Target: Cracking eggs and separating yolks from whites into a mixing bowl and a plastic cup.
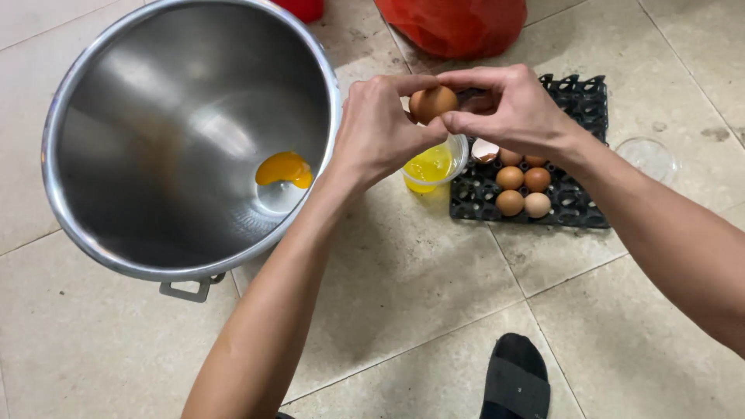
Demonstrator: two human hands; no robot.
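A large round stainless-steel mixing bowl [155, 132] is sitting on the pale tiled floor [419, 287] at the left, with orange egg yolks [285, 168] pooling near the bottom of its basin. To the right, a black plastic egg tray [578, 97] is lying flat on the tiles, carrying a few brown eggs [521, 190] clustered in its near left cells beside what is looking like an emptied shell. A red plastic bag [454, 23] is resting beyond the tray at the top edge. The left hand [376, 132] and the right hand [512, 109] are meeting above the floor, both grasping a single brown egg [433, 103] between thumbs and fingertips, each one pinching its own side. That egg is hovering just above a small clear plastic cup [434, 164] holding yellowish liquid, which is standing between the bowl's rim and the tray. A clear round lid [648, 157] is lying well right of the tray, and a black sandal [514, 378] is showing at the bottom.
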